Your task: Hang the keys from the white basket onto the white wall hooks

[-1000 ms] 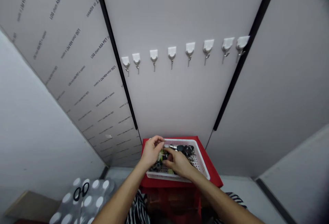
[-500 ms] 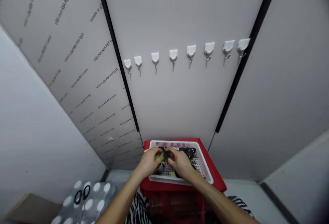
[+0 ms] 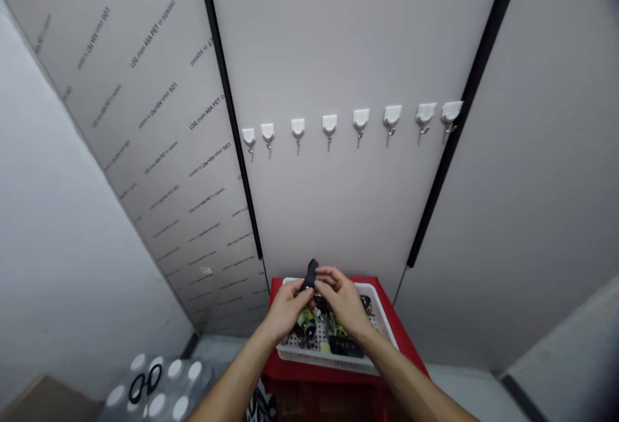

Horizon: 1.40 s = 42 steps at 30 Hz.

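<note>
A white perforated basket (image 3: 333, 360) rests on a red stand (image 3: 411, 361) against the wall and holds several keys and key fobs (image 3: 333, 335). My left hand (image 3: 286, 309) and my right hand (image 3: 344, 298) are raised just above the basket, fingers pinched together on a black key fob (image 3: 310, 274) that sticks up between them. Other keys dangle below my fingers. A row of several white wall hooks (image 3: 329, 124) hangs on the panel above, all bare.
Black vertical strips (image 3: 232, 119) divide the grey wall panels; the left panel carries printed film. A grey cushion with white dots (image 3: 159, 388) lies at the lower left. Zebra-striped fabric (image 3: 254, 408) shows beneath my arms.
Both hands came together in the basket, then lifted a black key fob up out of it. The view has tilted down slightly.
</note>
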{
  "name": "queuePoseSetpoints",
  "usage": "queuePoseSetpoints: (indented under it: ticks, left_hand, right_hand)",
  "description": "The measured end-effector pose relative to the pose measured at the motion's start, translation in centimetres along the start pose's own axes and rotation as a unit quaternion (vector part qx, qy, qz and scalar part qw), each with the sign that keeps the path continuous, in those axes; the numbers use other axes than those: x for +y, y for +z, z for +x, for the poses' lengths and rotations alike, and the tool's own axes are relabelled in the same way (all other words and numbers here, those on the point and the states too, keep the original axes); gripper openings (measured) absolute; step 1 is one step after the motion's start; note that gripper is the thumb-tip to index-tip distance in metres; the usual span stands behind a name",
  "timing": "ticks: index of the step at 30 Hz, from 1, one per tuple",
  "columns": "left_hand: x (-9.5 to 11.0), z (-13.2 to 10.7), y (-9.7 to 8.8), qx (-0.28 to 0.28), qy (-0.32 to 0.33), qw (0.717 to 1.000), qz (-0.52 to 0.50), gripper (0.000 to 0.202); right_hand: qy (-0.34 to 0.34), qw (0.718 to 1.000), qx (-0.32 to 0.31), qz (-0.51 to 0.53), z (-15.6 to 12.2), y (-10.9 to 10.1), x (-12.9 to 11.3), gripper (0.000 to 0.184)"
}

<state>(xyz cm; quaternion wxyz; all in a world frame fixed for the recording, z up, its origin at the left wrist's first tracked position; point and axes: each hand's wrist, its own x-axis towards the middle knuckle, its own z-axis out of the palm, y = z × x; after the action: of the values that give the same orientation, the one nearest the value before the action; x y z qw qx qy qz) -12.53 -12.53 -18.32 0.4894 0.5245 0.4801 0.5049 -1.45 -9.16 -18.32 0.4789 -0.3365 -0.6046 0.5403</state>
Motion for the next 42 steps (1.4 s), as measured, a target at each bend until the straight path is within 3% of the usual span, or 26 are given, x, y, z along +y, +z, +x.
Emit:
queuePoseSetpoints:
  ticks: [4,7,11,17,28,34,42]
  left_hand:
    - [0.6,0.5,0.1,0.001,0.007,1.0,-0.003,0.021]
    - [1.2,0.8,0.2,0.007,0.018,1.0,-0.021,0.021]
    - [2.6,1.3,0.0,0.071,0.071,0.993,-0.059,0.028]
    - [5.8,2.1,-1.6,0.159,0.11,0.977,-0.086,0.032]
    - [12.9,4.9,-6.6,0.217,0.21,0.938,-0.166,0.031]
    - [14.6,6.7,-8.5,0.227,0.205,0.939,-0.158,0.027]
    - [12.9,8.5,-9.4,0.248,0.174,0.948,-0.101,0.017]
  right_hand:
    - [0.068,0.985,0.014,0.158,1.6,0.5,-1.8,0.023]
    - [0.076,0.98,-0.004,0.183,2.9,0.8,-3.1,0.027]
    - [0.033,0.991,0.002,0.133,4.5,1.2,-5.2,0.029]
    - [-0.013,0.989,-0.061,0.133,6.9,2.6,-8.6,0.032]
    - [-0.184,0.98,-0.02,0.069,12.7,9.9,-15.5,0.019]
    - [-0.215,0.975,0.049,-0.024,16.2,11.5,-15.4,0.02]
    - [-0.2,0.968,0.087,-0.125,17.7,11.6,-13.7,0.016]
